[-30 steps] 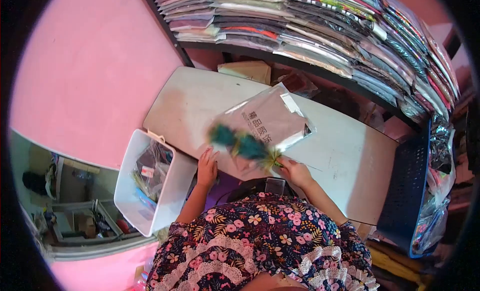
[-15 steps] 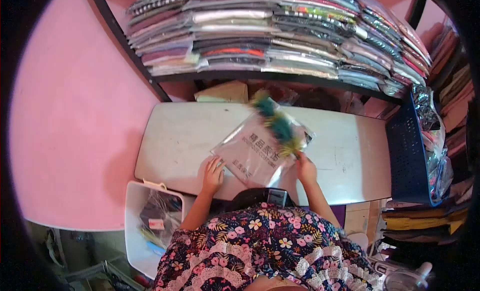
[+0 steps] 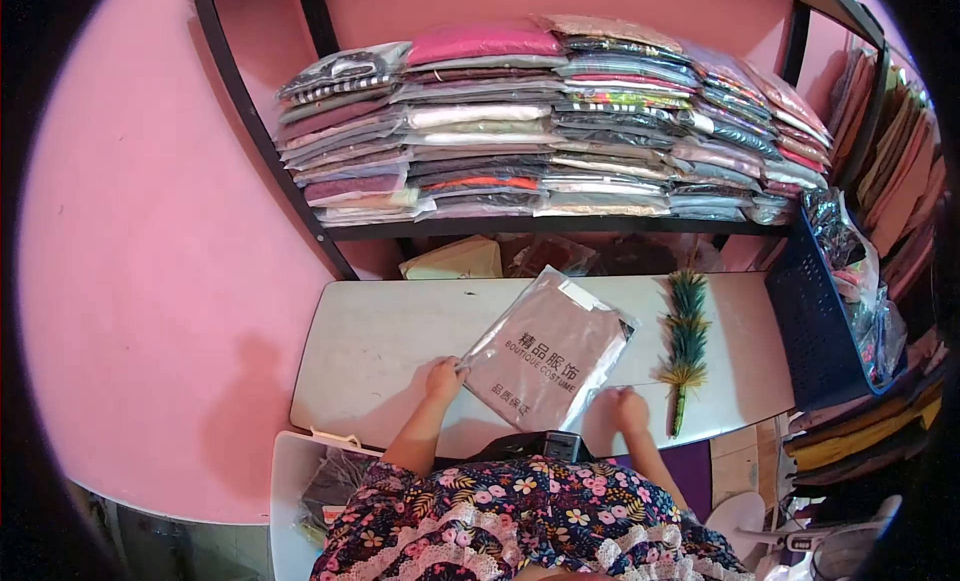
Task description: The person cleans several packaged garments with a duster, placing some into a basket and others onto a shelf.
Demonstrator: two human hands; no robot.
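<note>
Pink wall (image 3: 140,241) rises at left, above a white bin (image 3: 286,511). Along the white table (image 3: 385,326), my left hand (image 3: 445,381) pinches the left corner of the plastic package (image 3: 555,341), which lies aslant before me. Near its right edge my right hand (image 3: 632,411) is curled, holding what I cannot tell; beyond lie a feather duster (image 3: 686,326) and a blue basket (image 3: 822,316).

Left grip (image 3: 443,379) on bag (image 3: 545,369), feathery duster (image 3: 686,329)

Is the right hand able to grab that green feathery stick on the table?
Probably yes: the right hand is just beside the green feathery stick, near its handle end, and only bare table shows between them.
</note>
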